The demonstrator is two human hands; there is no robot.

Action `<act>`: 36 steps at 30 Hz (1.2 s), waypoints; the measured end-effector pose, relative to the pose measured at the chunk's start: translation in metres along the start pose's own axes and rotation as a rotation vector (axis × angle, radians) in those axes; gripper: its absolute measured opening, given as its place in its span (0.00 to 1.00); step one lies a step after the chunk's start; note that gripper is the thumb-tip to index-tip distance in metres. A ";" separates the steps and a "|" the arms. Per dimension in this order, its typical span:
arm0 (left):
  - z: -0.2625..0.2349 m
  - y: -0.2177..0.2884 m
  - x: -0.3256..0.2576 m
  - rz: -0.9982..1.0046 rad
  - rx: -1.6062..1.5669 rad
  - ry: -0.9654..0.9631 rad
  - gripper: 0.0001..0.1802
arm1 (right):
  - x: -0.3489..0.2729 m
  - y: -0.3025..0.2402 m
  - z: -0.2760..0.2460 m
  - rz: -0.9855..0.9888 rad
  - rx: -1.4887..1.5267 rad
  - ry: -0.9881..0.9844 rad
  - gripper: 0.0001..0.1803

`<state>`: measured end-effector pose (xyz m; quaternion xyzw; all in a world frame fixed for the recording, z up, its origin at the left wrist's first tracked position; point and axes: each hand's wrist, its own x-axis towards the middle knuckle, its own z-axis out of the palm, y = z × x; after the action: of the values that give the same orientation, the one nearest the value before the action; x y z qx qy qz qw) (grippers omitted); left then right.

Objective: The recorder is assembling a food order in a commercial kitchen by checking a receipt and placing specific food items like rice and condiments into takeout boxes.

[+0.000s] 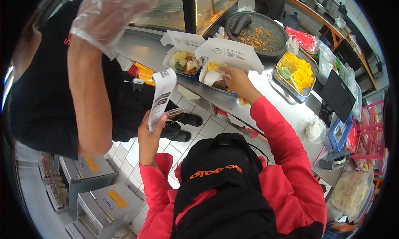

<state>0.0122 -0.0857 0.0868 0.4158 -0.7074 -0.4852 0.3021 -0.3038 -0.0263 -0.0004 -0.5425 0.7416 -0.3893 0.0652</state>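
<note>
Steel counter (286,110), open food boxes (216,75), right hand (237,79) fingers touching rice meal, left hand (149,131) pinching receipt (161,93)

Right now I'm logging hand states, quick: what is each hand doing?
Left hand: closed on a long paper receipt, held upright.
Right hand: reaching into the nearer open food box, fingers on the food; whether it grips anything cannot be told.

Left hand (149,133) raised at the end of an upright red-sleeved forearm, fingers closed in a pinch, thumb pressed forward. Right arm stretched out and away in its red sleeve, wrist bent, right hand (237,82) palm down, fingers curled downward at the tips.
</note>
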 end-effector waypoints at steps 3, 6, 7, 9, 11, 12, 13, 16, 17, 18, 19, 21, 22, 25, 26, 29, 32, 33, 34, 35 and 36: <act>0.006 -0.003 0.007 0.034 0.010 -0.058 0.14 | -0.024 -0.011 -0.003 -0.010 0.104 0.101 0.10; 0.017 -0.009 0.021 0.142 0.077 -0.129 0.14 | -0.058 -0.023 -0.008 0.038 0.237 0.126 0.10; 0.020 -0.013 0.028 0.141 0.078 -0.134 0.14 | -0.071 -0.027 -0.012 0.044 0.238 0.128 0.10; 0.028 -0.021 0.045 0.113 0.188 -0.127 0.15 | -0.101 -0.033 -0.022 0.129 0.276 0.023 0.09; 0.036 -0.035 0.068 0.126 0.141 -0.143 0.17 | -0.133 -0.033 -0.026 0.196 0.315 0.022 0.09; 0.040 -0.038 0.081 0.164 0.218 -0.112 0.18 | -0.148 -0.033 -0.029 0.258 0.354 0.015 0.09; 0.044 -0.041 0.096 0.203 0.296 -0.081 0.18 | -0.162 -0.033 -0.032 0.266 0.353 0.026 0.09; 0.048 -0.046 0.154 0.353 0.468 0.015 0.19 | -0.200 -0.038 -0.038 0.442 0.339 -0.003 0.08; 0.051 -0.039 0.172 0.411 0.560 0.068 0.19 | -0.211 -0.041 -0.040 0.503 0.351 0.028 0.08; 0.050 -0.046 0.196 0.497 0.509 0.098 0.19 | -0.221 -0.043 -0.039 0.557 0.366 0.054 0.08; 0.052 -0.054 0.220 0.585 0.453 0.121 0.21 | -0.230 -0.043 -0.039 0.566 0.367 0.066 0.08; 0.062 -0.050 0.254 0.611 0.474 0.164 0.18 | -0.247 -0.039 -0.035 0.632 0.355 0.065 0.08; 0.054 -0.059 0.279 0.615 0.480 0.168 0.18 | -0.253 -0.040 -0.033 0.626 0.362 0.066 0.08; 0.049 -0.086 0.323 0.679 0.675 0.310 0.15 | -0.263 -0.044 -0.032 0.676 0.398 0.070 0.09; 0.060 -0.081 0.316 0.621 0.612 0.247 0.14 | -0.266 -0.044 -0.032 0.687 0.405 0.096 0.09; 0.067 -0.088 0.291 0.539 0.507 0.177 0.12 | -0.267 -0.043 -0.029 0.671 0.416 0.102 0.08; 0.080 -0.090 0.244 0.478 0.438 0.121 0.10 | -0.270 -0.040 -0.028 0.654 0.416 0.074 0.08; 0.084 -0.086 0.223 0.446 0.421 0.085 0.10 | -0.270 -0.039 -0.029 0.649 0.423 0.065 0.08; 0.085 -0.084 0.201 0.377 0.330 0.046 0.10 | -0.269 -0.038 -0.030 0.638 0.424 0.057 0.08; 0.086 -0.083 0.181 0.308 0.234 0.002 0.11 | -0.267 -0.037 -0.033 0.585 0.403 0.029 0.08; 0.084 -0.083 0.162 0.305 0.231 0.013 0.11 | -0.266 -0.035 -0.036 0.532 0.383 -0.001 0.08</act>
<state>-0.1100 -0.2070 -0.0163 0.3387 -0.8113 -0.3467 0.3267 -0.1884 0.2154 -0.0395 -0.3076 0.7707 -0.4908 0.2657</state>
